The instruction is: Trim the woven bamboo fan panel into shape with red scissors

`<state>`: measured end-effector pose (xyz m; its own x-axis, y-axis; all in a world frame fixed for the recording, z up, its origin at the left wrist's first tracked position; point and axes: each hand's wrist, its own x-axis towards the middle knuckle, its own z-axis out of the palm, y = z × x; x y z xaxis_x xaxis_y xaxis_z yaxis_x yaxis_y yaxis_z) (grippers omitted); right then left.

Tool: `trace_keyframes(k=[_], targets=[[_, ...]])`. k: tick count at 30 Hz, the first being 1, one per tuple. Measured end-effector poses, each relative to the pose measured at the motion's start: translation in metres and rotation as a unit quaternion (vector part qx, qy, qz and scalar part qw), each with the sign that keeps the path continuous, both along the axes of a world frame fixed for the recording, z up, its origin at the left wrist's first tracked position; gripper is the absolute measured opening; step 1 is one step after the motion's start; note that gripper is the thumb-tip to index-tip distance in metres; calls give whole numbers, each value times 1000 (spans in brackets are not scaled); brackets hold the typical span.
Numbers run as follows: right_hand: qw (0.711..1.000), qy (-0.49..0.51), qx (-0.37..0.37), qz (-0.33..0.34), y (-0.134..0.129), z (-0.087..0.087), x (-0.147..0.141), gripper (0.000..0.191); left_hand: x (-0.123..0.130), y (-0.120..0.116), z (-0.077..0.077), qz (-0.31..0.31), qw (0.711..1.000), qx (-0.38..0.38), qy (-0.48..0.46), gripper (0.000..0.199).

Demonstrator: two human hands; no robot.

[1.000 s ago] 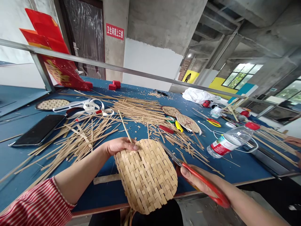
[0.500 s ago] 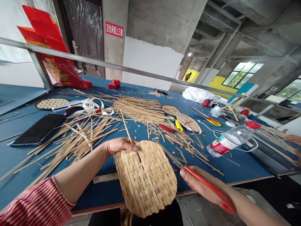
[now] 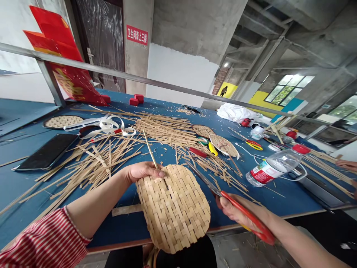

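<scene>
My left hand [image 3: 142,171] grips the upper left edge of a woven bamboo fan panel [image 3: 174,208], holding it upright over the table's near edge. A thin bamboo stick [image 3: 149,149] rises from under my thumb. My right hand [image 3: 237,212] is closed on red-handled scissors [image 3: 237,212], whose metal blades [image 3: 202,178] point up and left, close to the panel's right edge. A red-and-white striped sleeve covers my left upper arm.
Loose bamboo strips [image 3: 92,167] cover the blue table [image 3: 279,197]. A black phone [image 3: 46,150] lies left, a plastic water bottle [image 3: 275,165] right. Other woven pieces [image 3: 223,145], white ribbon [image 3: 106,126] and small scissors [image 3: 253,144] lie farther back. Another person's hand [image 3: 346,163] shows at the right edge.
The scissors and my right hand have shifted slightly up and toward the panel's right edge. My left hand keeps its hold on the panel.
</scene>
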<state>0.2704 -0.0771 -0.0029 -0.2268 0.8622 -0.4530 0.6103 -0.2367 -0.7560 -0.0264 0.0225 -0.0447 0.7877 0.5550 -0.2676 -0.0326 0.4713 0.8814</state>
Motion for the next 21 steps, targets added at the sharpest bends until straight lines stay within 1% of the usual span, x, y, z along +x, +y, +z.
trace_keyframes(k=[3, 5, 7, 10, 12, 15, 17, 19, 21], targets=[[994, 72, -71, -46, 2, -5, 2, 53, 1, 2, -3, 64, 997, -28, -42, 18], [982, 142, -69, -100, 4, -7, -1, 49, 3, 4, -4, 123, 988, -47, -81, 21], [961, 228, -43, -149, 8, -8, -6, 43, 6, 4, -4, 175, 976, -53, -120, 25], [935, 307, 43, -173, 18, -10, -13, 33, 12, 3, -2, 233, 957, -38, -169, 29], [922, 316, 109, -195, 27, -13, -18, 27, 15, 1, 0, 262, 947, -34, -185, 31], [909, 278, 183, -252, 40, -17, -24, 20, 20, -4, 4, 290, 938, -49, -182, 32], [900, 276, 197, -274, 46, -19, -29, 19, 24, -9, 7, 305, 933, -63, -179, 32], [887, 320, 193, -273, 50, -19, -34, 18, 30, -14, 9, 316, 928, -70, -185, 34], [866, 371, 199, -270, 52, -17, -40, 19, 36, -20, 11, 317, 925, -71, -198, 37]])
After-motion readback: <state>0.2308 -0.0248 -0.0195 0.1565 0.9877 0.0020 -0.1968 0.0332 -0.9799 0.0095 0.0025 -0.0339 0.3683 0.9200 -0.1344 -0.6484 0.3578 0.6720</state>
